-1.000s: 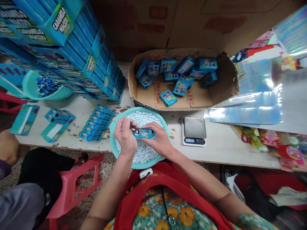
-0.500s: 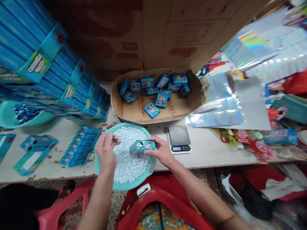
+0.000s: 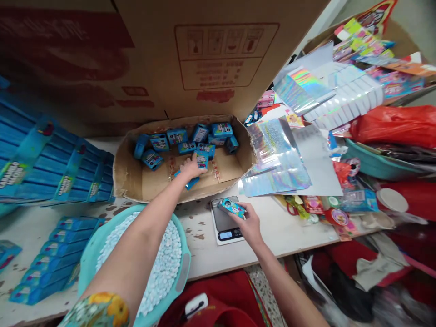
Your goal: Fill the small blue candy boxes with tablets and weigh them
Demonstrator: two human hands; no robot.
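Reaching across the basin, my left hand is in a shallow cardboard tray, its fingers closed on a small blue candy box. More such boxes lie loose around it, one partly hidden under the hand. My right hand grips another small blue candy box by its end, over the plate of a digital kitchen scale. Whether that box touches the plate I cannot tell. Below my left forearm stands a turquoise basin of pale blue and white candies.
Tall blue display packs are stacked at the left, with a row of blue boxes in front. A big carton rises behind the tray. Holographic sheets and a red bag lie to the right.
My left hand has gone from above the candies into the cardboard tray. My right hand has carried its candy box from over the basin to the scale. The view has shifted right.
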